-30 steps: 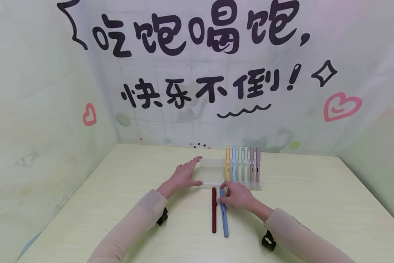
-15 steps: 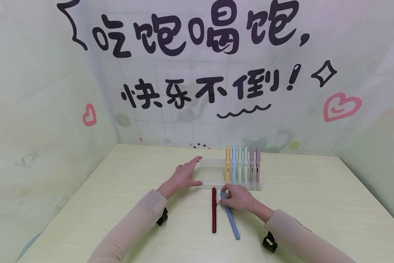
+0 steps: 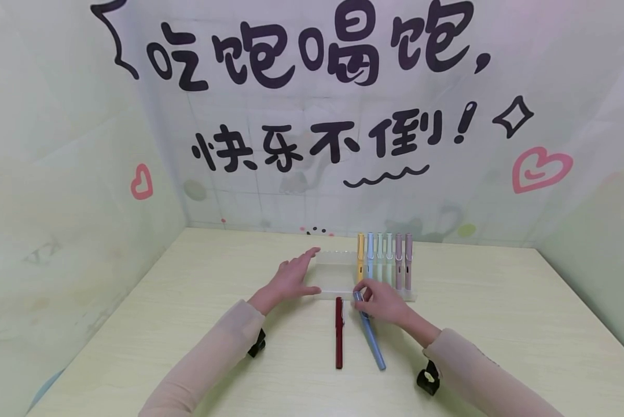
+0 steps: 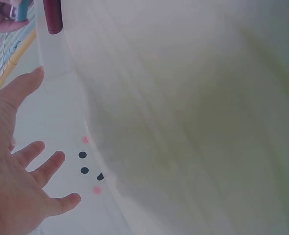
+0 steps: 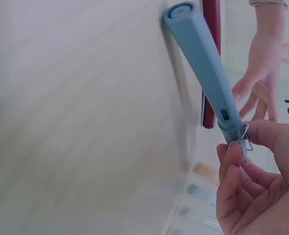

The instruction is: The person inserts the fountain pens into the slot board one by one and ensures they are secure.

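Observation:
My right hand (image 3: 382, 302) pinches a blue pen (image 3: 373, 343) by its capped end, thumb and fingertips near the metal clip. The pen slants, its other end pointing toward me, as the right wrist view also shows. To its left a dark red pen (image 3: 339, 336) lies on the table. Behind both stands a clear pen rack (image 3: 335, 279). My left hand (image 3: 288, 279) is at the rack's left end with fingers spread, the thumb by the front edge and the fingers toward the back. In the left wrist view the left fingers (image 4: 49, 169) are extended.
Upright in the rack's right part are a yellow pen (image 3: 361, 258), a light blue pen (image 3: 370, 258), two mint pens (image 3: 389, 258) and two purple pens (image 3: 408, 260). A printed cloth wall (image 3: 301, 197) closes off the table's back.
My right hand has drawn the blue pen away from the red pen, then raised it toward the rack; its lower end has swung right. The left hand and red pen stay put.

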Action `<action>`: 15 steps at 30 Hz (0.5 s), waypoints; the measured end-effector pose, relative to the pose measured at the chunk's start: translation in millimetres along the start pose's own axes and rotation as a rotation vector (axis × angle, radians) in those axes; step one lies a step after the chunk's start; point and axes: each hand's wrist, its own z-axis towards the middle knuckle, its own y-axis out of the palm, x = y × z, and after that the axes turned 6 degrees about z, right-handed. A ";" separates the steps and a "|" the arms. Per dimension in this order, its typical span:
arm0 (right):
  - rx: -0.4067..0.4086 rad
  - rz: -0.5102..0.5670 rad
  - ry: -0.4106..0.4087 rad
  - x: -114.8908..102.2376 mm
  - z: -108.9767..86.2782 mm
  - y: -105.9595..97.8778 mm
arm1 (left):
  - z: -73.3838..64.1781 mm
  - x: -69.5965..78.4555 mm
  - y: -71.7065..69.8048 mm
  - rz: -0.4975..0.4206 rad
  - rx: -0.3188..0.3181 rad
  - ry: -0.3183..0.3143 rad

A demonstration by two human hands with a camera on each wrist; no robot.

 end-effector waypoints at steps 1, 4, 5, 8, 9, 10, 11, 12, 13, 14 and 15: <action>0.006 0.019 0.000 -0.1 0.9 -1.1 | -0.1 0.2 -0.2 0.000 0.000 0.000; 0.029 0.078 0.003 -1.8 2.8 -4.1 | -0.3 0.5 -0.8 -0.002 -0.001 0.000; 0.039 0.091 0.012 -2.4 3.4 -4.8 | -0.4 0.7 -1.0 -0.003 -0.001 0.000; 0.076 0.121 0.036 -3.8 5.4 -6.7 | -0.6 1.0 -1.1 -0.006 -0.002 -0.002; 0.090 0.118 0.043 -3.9 6.2 -7.3 | -0.7 1.1 -1.2 -0.009 -0.003 -0.002; 0.104 0.114 0.048 -3.9 7.1 -7.9 | -0.9 1.1 -1.1 -0.010 -0.003 -0.002; 0.115 0.112 0.052 -3.8 7.9 -8.6 | -1.0 1.2 -1.1 -0.011 -0.003 -0.002; 0.128 0.100 0.053 -3.7 8.7 -9.4 | -1.1 1.2 -1.1 -0.013 -0.003 -0.003; 0.140 0.092 0.051 -3.6 9.6 -10.1 | -1.2 1.2 -1.1 -0.014 -0.002 -0.003; 0.153 0.082 0.047 -3.7 10.3 -11.0 | -1.3 1.2 -1.1 -0.015 -0.002 -0.003; 0.164 0.072 0.041 -3.8 11.0 -11.8 | -1.3 1.2 -1.0 -0.015 -0.002 -0.003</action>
